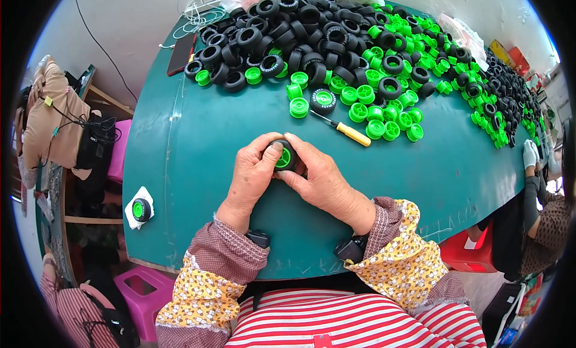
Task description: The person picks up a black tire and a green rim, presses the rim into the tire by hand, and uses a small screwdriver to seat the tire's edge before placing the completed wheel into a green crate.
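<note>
Between my two hands, over the near middle of the green table, is a small black toy wheel with a green spoked hub (284,158). My left hand (255,171) wraps its left side, the thumb lying across the hub. Around the right side curl the fingers of my right hand (321,177), its thumb low by the tyre. The tyre's underside is hidden by my fingers. Beyond my hands lies a screwdriver (353,134) with a yellow handle. Its tip points at a wheel with its tyre fitted (323,101), among loose green hubs (375,113).
A heap of black tyres (288,33) covers the table's far side, mixed with green hubs toward the right. Another fitted wheel (141,209) rests on white paper at the left edge. A dark flat device (180,55) lies far left. A co-worker's gloved hand (530,154) is at right.
</note>
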`<state>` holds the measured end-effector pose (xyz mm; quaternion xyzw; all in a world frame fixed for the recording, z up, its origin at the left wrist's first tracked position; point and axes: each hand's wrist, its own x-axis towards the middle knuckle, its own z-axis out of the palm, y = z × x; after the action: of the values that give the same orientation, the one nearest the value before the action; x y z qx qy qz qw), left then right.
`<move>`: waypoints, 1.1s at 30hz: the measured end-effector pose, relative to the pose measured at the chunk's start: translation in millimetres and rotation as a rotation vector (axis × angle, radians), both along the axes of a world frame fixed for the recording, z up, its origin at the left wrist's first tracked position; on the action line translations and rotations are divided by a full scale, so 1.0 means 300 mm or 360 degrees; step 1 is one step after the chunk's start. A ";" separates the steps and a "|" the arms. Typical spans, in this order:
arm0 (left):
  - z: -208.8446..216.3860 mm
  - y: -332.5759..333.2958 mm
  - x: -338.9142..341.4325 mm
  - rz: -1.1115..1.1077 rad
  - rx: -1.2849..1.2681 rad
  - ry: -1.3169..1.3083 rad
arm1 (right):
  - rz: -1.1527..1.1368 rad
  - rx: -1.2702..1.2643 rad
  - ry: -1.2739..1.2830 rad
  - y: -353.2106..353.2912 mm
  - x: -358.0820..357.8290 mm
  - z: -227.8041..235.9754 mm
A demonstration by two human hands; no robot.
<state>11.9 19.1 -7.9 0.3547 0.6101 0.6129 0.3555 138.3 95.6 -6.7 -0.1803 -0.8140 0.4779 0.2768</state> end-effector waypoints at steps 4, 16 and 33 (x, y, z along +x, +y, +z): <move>-0.010 0.007 0.001 -0.0074 0.0055 -0.0045 | -0.0023 0.0132 0.0038 0.008 0.009 -0.025; 0.007 0.002 -0.022 -0.0324 0.0058 -0.0450 | 0.0046 0.0269 0.0051 0.010 0.018 0.021; 0.004 -0.004 -0.043 -0.0333 0.0010 -0.0653 | -0.0086 -0.0018 0.0025 0.017 0.003 -0.018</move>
<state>-1.0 17.7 -6.7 0.2851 0.4830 0.6337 0.5327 139.1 100.7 -12.2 -0.2000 -0.8038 0.4763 0.2951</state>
